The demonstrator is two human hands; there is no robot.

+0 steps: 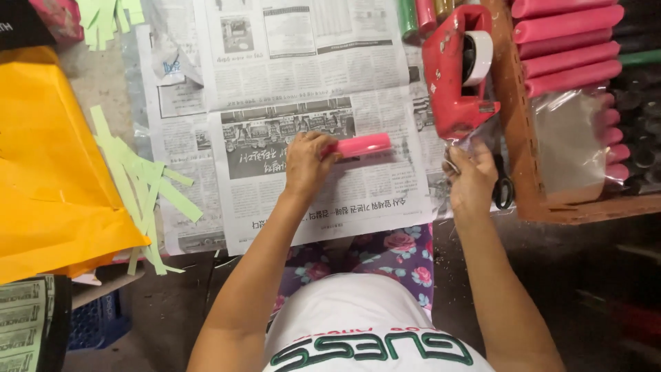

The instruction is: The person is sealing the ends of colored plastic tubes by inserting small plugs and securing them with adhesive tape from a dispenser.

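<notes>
Head view: left hand (pixel 308 162) grips pink roll (pixel 363 145); right hand (pixel 472 176) seemingly pinches tape.

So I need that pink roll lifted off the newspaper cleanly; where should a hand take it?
Grip the free right half of the pink roll, from above, fingers across its width. It lies flat, lengthwise left to right, and the left hand already covers its left end.

Open newspaper (pixel 275 76) lies free toward 12 o'clock of the left hand (pixel 308 164). At 2 o'clock the red tape dispenser (pixel 456 72) blocks passage; green paper strips (pixel 141 182) clutter 9 o'clock, scissors (pixel 502 184) lie at 3.
</notes>
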